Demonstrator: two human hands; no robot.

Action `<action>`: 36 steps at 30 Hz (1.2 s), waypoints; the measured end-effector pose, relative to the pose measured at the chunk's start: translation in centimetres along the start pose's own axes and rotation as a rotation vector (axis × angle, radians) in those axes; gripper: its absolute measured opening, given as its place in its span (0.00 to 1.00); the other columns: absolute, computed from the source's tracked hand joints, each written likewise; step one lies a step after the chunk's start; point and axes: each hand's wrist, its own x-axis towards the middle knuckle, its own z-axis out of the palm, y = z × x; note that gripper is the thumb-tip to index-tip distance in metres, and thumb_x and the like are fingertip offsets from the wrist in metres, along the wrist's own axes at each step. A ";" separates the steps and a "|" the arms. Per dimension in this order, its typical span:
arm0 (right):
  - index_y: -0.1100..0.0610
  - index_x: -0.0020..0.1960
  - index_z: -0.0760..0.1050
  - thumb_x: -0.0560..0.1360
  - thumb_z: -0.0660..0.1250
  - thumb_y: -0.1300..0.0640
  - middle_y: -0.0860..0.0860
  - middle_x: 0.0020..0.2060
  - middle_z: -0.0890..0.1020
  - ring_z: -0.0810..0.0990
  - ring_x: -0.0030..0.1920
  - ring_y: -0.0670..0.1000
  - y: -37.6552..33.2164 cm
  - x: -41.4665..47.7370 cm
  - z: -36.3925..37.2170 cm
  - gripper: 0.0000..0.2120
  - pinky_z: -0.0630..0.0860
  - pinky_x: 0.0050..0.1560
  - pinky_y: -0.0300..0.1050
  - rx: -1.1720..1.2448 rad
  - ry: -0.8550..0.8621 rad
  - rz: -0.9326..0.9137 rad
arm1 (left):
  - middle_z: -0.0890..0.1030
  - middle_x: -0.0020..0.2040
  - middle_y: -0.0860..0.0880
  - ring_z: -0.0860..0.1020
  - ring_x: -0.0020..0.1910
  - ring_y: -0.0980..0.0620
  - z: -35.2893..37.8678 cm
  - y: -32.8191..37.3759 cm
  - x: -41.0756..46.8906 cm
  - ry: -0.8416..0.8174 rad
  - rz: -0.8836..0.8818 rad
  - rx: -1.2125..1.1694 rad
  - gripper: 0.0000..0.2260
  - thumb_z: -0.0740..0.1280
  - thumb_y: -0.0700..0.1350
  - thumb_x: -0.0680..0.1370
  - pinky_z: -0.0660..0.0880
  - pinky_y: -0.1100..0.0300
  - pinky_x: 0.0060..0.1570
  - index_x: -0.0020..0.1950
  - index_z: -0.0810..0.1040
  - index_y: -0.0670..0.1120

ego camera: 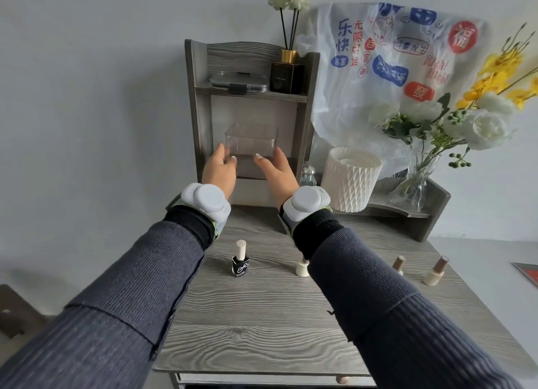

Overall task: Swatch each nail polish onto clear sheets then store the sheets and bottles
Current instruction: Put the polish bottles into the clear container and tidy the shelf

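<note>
A clear plastic box (251, 139) stands in the lower compartment of a grey wooden shelf unit (201, 112). My left hand (219, 170) grips its left side and my right hand (276, 171) grips its right side. On the grey wooden tabletop (262, 316) a black nail polish bottle (240, 260) with a cream cap stands upright. A cream bottle (302, 267) is partly hidden behind my right forearm. Two more bottles with brown caps, one (398, 265) and another (435, 271), stand at the right.
A flat grey lidded case (238, 81) and a dark reed diffuser (286, 74) sit on the upper shelf. A white ribbed vase (350, 179), a small glass bottle (308, 177), a glass flower vase (413, 182) and a printed plastic bag (387, 68) crowd the back right.
</note>
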 end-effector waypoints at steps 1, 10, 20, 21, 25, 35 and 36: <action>0.56 0.77 0.56 0.69 0.69 0.40 0.52 0.76 0.63 0.61 0.75 0.51 -0.5 -0.7 -0.2 0.44 0.59 0.75 0.53 -0.004 0.007 0.003 | 0.68 0.73 0.47 0.66 0.71 0.52 -0.1 0.1 -0.4 0.012 0.015 0.000 0.22 0.59 0.40 0.81 0.61 0.63 0.67 0.75 0.61 0.41; 0.60 0.70 0.65 0.80 0.64 0.55 0.53 0.67 0.72 0.71 0.66 0.49 -1.8 -5.2 -1.7 0.22 0.67 0.63 0.39 0.080 0.128 -0.018 | 0.78 0.55 0.51 0.75 0.54 0.56 -0.3 0.2 -5.1 0.095 0.102 -0.115 0.15 0.70 0.43 0.75 0.71 0.65 0.57 0.61 0.77 0.41; 0.50 0.47 0.68 0.68 0.67 0.36 0.46 0.40 0.75 0.74 0.42 0.49 -1.6 -8.7 -2.4 0.20 0.75 0.54 0.54 0.120 0.295 0.054 | 0.73 0.65 0.53 0.72 0.63 0.58 -0.3 0.3 -10.7 0.171 0.161 -0.076 0.31 0.76 0.43 0.69 0.67 0.67 0.60 0.70 0.70 0.49; 0.51 0.50 0.68 0.70 0.68 0.39 0.46 0.41 0.75 0.76 0.43 0.50 -1.5 -9.0 -2.6 0.19 0.76 0.56 0.57 0.101 0.315 0.061 | 0.73 0.65 0.54 0.72 0.62 0.58 -0.5 0.2 -11.2 0.157 0.170 -0.069 0.31 0.76 0.42 0.69 0.66 0.68 0.60 0.70 0.70 0.49; 0.58 0.60 0.67 0.76 0.66 0.56 0.51 0.45 0.77 0.82 0.48 0.58 -2.0 -10.3 -3.9 0.16 0.81 0.51 0.58 -0.058 0.265 0.144 | 0.74 0.62 0.54 0.72 0.59 0.61 -0.9 -0.5 -13.1 0.116 0.213 -0.030 0.27 0.76 0.48 0.69 0.67 0.69 0.57 0.67 0.72 0.52; 0.62 0.67 0.68 0.77 0.64 0.63 0.55 0.55 0.76 0.78 0.40 0.51 -2.8 -14.2 -6.6 0.19 0.82 0.43 0.52 -0.461 0.129 0.168 | 0.78 0.49 0.50 0.77 0.43 0.57 -2.0 -1.9 -17.2 0.045 0.184 -0.010 0.14 0.60 0.54 0.80 0.73 0.65 0.45 0.58 0.77 0.47; 0.62 0.66 0.69 0.77 0.64 0.63 0.53 0.52 0.76 0.77 0.38 0.50 -2.6 -14.2 -6.9 0.18 0.82 0.41 0.50 -0.515 0.107 0.163 | 0.78 0.47 0.50 0.78 0.40 0.56 -1.9 -1.9 -17.3 0.079 0.157 -0.058 0.14 0.57 0.54 0.82 0.74 0.60 0.45 0.55 0.77 0.47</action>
